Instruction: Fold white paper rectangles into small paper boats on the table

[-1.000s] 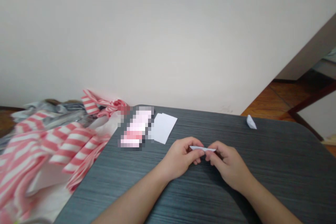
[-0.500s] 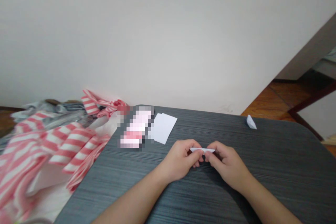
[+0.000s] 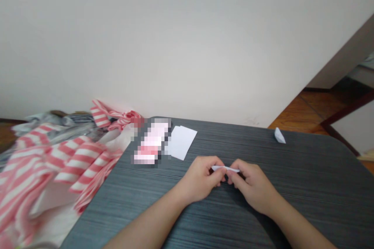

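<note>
Between both hands, just above the dark tabletop, is a small piece of folded white paper. My left hand pinches its left side, thumb on the near face and fingers behind. On its right side, my right hand grips it the same way, the thumbs close together at the middle. The paper's lower part is hidden by the fingers. A folded white paper piece, shaped like a little boat, stands near the table's far right edge.
White paper sheets lie at the back left, beside a pixelated pink-and-white rectangular object. Red-and-white striped cloth is heaped left of the table. A pale wall rises behind it.
The folded paper has tilted slightly between my fingers, its right end now a little lower. My right hand has shifted slightly downward; the other things stay in place.
</note>
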Demonstrator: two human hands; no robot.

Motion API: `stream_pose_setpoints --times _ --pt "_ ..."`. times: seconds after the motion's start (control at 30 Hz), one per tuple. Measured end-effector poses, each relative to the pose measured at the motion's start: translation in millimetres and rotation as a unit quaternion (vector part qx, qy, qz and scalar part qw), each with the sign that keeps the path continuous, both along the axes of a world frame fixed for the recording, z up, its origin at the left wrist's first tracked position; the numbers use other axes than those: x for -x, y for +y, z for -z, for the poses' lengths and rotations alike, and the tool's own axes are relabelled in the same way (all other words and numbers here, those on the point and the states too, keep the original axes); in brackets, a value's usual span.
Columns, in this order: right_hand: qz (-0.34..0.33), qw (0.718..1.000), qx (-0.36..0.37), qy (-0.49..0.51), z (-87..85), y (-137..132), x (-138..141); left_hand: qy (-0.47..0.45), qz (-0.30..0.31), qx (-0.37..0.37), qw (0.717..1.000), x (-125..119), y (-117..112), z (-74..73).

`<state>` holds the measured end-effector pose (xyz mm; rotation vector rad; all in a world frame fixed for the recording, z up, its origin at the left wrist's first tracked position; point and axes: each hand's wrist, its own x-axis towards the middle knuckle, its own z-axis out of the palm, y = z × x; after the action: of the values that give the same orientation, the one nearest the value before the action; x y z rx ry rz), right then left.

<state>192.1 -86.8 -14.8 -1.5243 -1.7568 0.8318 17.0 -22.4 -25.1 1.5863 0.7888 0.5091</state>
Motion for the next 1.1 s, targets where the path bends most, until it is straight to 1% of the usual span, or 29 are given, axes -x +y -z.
stream_pose_setpoints --times 0.17,0.3,0.4,0.77,0.93,1.1 --pt "0.005 1.000 0.005 0.011 1.7 0.0 -1.0 -0.008 0.003 0.011 1.000 -0.2 0.6 -1.7" --pt "0.023 1.000 0.006 0.012 5.5 0.7 -2.6 -0.031 -0.009 0.038 0.999 -1.5 1.4 0.6" --pt "0.036 0.999 0.000 0.012 7.1 0.9 -3.3 -0.030 -0.015 0.047 0.998 -1.6 2.0 2.5" --pt "0.015 1.000 0.004 0.015 5.4 1.8 -2.6 0.000 0.017 -0.005 1.000 0.0 1.7 -3.7" --pt "0.026 1.000 0.005 0.009 3.5 2.0 -2.1 0.005 0.022 -0.009 1.000 -0.2 1.8 -4.7" --pt "0.040 0.999 0.009 0.007 6.3 3.2 -3.5 0.012 0.025 0.003 1.000 -0.1 1.4 -4.2"
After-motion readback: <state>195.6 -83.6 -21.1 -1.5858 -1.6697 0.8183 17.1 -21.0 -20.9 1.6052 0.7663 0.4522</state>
